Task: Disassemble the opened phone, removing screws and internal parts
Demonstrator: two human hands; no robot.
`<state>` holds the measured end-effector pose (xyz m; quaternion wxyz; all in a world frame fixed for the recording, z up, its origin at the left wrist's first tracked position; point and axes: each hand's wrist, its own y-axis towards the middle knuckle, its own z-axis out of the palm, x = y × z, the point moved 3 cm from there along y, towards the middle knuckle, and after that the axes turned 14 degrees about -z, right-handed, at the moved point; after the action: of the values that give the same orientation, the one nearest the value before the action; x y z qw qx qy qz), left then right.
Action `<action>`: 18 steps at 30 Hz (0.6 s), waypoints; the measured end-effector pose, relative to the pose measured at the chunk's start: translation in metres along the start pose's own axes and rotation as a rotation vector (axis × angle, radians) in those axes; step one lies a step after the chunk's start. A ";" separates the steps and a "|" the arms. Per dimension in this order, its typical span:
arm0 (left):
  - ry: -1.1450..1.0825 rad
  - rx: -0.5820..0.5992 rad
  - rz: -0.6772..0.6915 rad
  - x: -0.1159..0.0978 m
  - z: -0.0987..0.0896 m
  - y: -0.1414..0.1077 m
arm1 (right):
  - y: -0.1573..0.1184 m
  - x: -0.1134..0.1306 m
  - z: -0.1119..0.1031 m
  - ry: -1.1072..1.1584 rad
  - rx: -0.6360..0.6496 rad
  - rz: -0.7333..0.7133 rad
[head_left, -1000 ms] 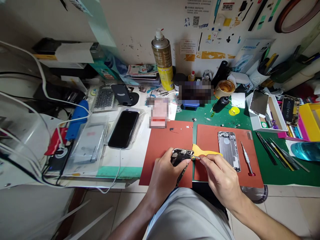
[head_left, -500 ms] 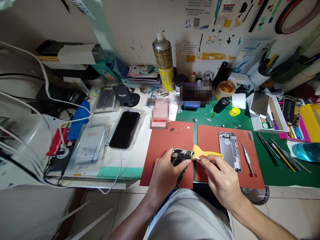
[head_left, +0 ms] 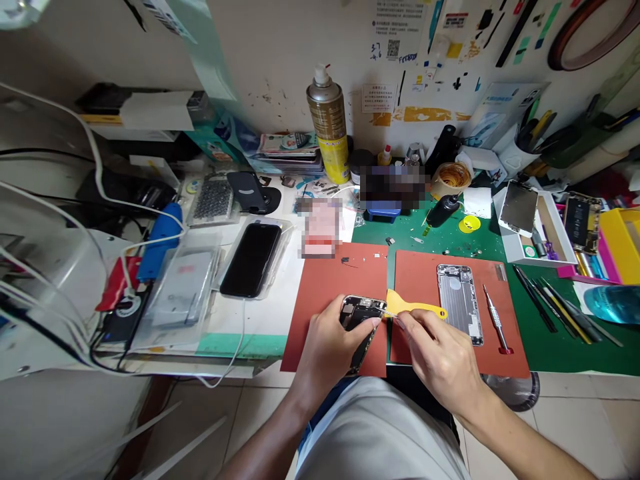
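My left hand (head_left: pixel 333 343) grips an opened smartphone (head_left: pixel 361 327) by its edges, thumb across the near right side; its inner parts and dark battery face up. Pinched in my right hand (head_left: pixel 440 353) is a thin silvery tool (head_left: pixel 389 313) whose tip reaches the phone's upper right corner. Its kind cannot be made out. A yellow plastic scraper (head_left: pixel 397 302) lies behind the tool and right fingers. To the right, a bare metal phone housing (head_left: pixel 459 303) and a small screwdriver (head_left: pixel 494 317) rest on the right red-brown mat (head_left: pixel 417 273).
Another red-brown mat (head_left: pixel 320 287) lies under the phone. A dark-screened phone (head_left: pixel 250 260) is at left, with a white cable below. Several tweezers and pens (head_left: pixel 565 307) lie at right near a blue bottle (head_left: pixel 615 305). A spray can (head_left: pixel 330 127) stands at the back.
The tool in my right hand has shifted slightly and its tip sits a little further in over the phone's corner. The phone has tilted slightly; my left hand keeps its grip.
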<state>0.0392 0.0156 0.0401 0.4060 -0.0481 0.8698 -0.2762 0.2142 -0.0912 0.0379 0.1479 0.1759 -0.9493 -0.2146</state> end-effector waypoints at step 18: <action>-0.034 0.055 -0.003 -0.002 -0.002 0.005 | -0.003 0.000 0.007 0.014 0.005 0.082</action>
<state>0.0397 0.0210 0.0398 0.4215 -0.0430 0.8549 -0.2995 0.2125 -0.0913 0.0305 0.1626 0.1388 -0.9552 -0.2046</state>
